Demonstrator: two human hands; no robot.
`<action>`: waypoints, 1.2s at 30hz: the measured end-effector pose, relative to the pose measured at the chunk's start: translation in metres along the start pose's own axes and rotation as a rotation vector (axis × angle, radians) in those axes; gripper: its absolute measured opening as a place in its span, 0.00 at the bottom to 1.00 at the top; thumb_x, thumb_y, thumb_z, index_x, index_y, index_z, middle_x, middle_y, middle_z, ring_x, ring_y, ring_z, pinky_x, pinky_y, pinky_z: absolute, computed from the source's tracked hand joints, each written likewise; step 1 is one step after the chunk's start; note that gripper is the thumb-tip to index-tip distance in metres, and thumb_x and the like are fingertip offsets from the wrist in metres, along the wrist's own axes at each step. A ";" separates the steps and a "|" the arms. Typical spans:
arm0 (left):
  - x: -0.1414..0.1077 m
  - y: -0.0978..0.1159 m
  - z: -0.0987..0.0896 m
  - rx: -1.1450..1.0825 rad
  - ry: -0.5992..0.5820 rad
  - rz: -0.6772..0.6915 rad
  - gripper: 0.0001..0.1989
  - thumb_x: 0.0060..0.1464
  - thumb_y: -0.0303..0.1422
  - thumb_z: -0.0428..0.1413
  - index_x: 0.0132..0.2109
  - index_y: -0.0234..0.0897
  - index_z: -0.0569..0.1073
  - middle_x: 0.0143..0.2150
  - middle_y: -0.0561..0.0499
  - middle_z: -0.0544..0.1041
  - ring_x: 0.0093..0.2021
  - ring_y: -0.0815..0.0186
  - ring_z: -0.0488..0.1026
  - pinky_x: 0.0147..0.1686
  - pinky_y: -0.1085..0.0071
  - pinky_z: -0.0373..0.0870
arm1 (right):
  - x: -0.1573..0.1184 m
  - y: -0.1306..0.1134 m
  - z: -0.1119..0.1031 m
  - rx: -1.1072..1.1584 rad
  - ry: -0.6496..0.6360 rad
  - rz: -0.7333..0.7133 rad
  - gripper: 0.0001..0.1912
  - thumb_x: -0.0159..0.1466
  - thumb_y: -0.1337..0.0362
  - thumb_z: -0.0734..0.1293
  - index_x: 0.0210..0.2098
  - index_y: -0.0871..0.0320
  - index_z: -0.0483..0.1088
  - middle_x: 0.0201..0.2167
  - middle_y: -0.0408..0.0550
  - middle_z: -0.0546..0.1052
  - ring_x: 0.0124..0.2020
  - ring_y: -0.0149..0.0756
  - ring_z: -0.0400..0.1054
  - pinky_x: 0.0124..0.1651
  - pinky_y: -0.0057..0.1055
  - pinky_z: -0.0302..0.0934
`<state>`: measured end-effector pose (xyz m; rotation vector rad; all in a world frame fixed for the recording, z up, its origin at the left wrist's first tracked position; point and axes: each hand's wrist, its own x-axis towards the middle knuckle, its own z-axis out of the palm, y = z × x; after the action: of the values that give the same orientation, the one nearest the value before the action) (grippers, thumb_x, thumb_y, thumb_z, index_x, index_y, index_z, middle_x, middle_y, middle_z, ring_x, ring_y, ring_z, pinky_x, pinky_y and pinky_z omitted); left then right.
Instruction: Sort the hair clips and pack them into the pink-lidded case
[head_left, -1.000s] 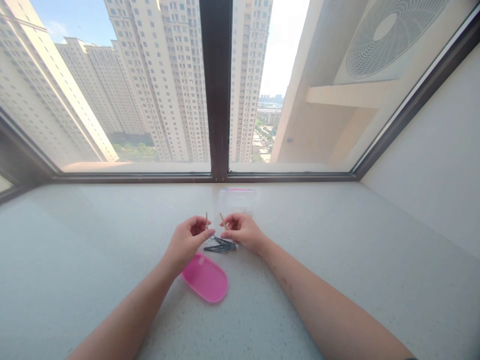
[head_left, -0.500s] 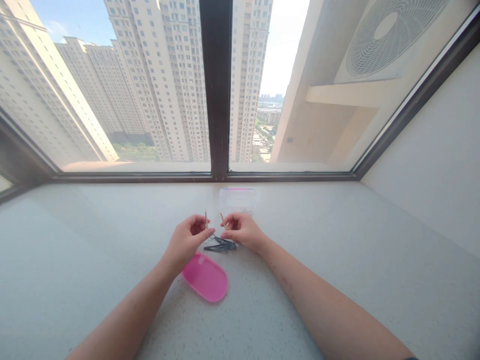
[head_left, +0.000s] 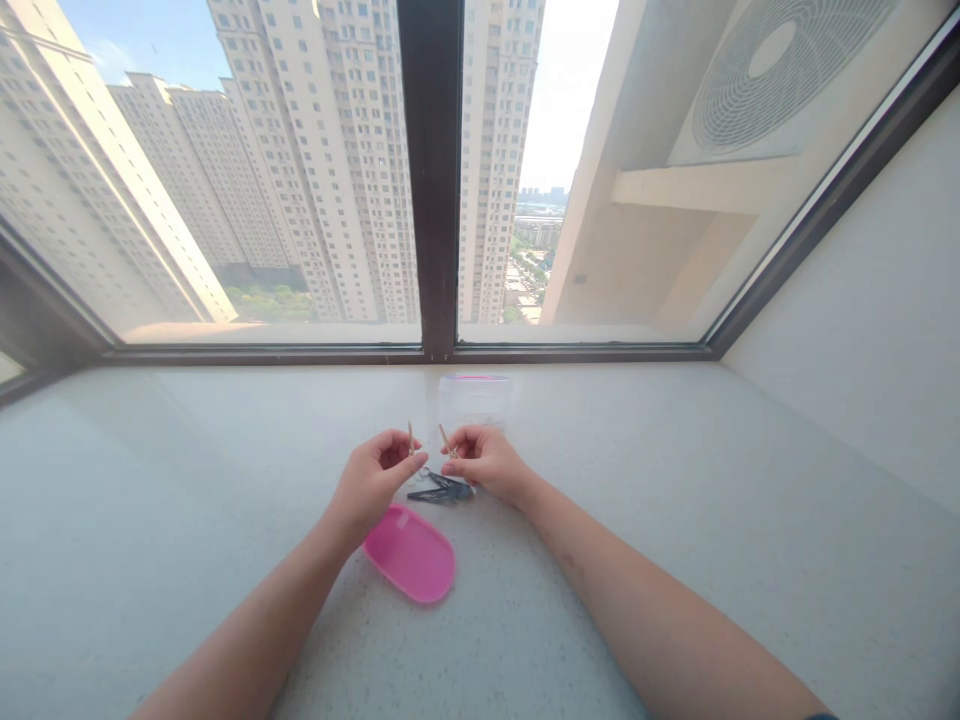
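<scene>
My left hand [head_left: 379, 470] pinches a small, thin, light brown piece [head_left: 411, 437] that stands up from its fingertips. Another thin, light brown piece [head_left: 445, 437] tilts up from the fingers of my right hand [head_left: 484, 462], which are closed round its lower end. What exactly these two pieces are is too small to tell. The hands are a short gap apart. Just below them several dark clips [head_left: 441, 491] lie in a small pile on the pale surface. Nearer to me is a pink oval tray [head_left: 412, 555], its upper left edge beside my left wrist.
Behind my right hand stands a clear plastic container [head_left: 475, 396] with a pinkish top edge. The white speckled sill [head_left: 637, 430] ends at a dark window frame [head_left: 439, 200], and a white wall [head_left: 862, 300] rises at the right.
Both hands stay nearly in place. The piece in my left hand has shifted very slightly left; the clips and the pink tray look the same.
</scene>
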<state>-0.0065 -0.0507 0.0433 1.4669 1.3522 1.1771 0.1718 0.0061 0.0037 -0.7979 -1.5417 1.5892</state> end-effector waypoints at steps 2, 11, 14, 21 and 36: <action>0.000 0.000 0.000 0.010 0.003 -0.003 0.12 0.46 0.40 0.59 0.33 0.35 0.72 0.26 0.54 0.70 0.28 0.67 0.66 0.31 0.72 0.62 | 0.000 0.000 0.000 -0.005 0.003 0.009 0.20 0.42 0.58 0.77 0.29 0.61 0.70 0.15 0.35 0.64 0.14 0.23 0.56 0.17 0.23 0.48; -0.002 0.006 0.001 0.012 0.030 -0.028 0.13 0.48 0.41 0.58 0.31 0.35 0.74 0.27 0.53 0.72 0.28 0.68 0.66 0.30 0.73 0.63 | 0.000 0.003 -0.001 0.003 0.002 -0.002 0.19 0.43 0.58 0.77 0.29 0.61 0.70 0.15 0.35 0.64 0.14 0.23 0.56 0.17 0.23 0.48; -0.003 0.010 0.002 -0.005 0.033 -0.046 0.13 0.48 0.43 0.56 0.30 0.35 0.73 0.26 0.54 0.69 0.27 0.68 0.64 0.29 0.73 0.63 | 0.000 0.003 -0.001 -0.004 0.001 0.004 0.19 0.43 0.58 0.77 0.29 0.61 0.70 0.15 0.35 0.64 0.15 0.23 0.56 0.17 0.22 0.48; -0.004 0.014 0.004 0.006 0.044 -0.044 0.14 0.48 0.43 0.56 0.29 0.36 0.73 0.24 0.55 0.65 0.25 0.69 0.61 0.28 0.74 0.62 | -0.001 0.003 -0.001 0.001 0.002 0.008 0.20 0.43 0.56 0.76 0.28 0.60 0.69 0.15 0.35 0.64 0.15 0.23 0.56 0.17 0.23 0.48; -0.001 0.003 0.000 0.014 0.059 -0.076 0.17 0.48 0.43 0.57 0.36 0.34 0.79 0.26 0.51 0.74 0.26 0.68 0.67 0.29 0.72 0.65 | -0.001 0.002 -0.001 0.015 -0.007 0.009 0.18 0.44 0.57 0.76 0.28 0.60 0.69 0.15 0.35 0.63 0.15 0.23 0.55 0.17 0.22 0.48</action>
<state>-0.0061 -0.0521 0.0462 1.3877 1.4464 1.1729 0.1725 0.0059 0.0015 -0.7925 -1.5317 1.6101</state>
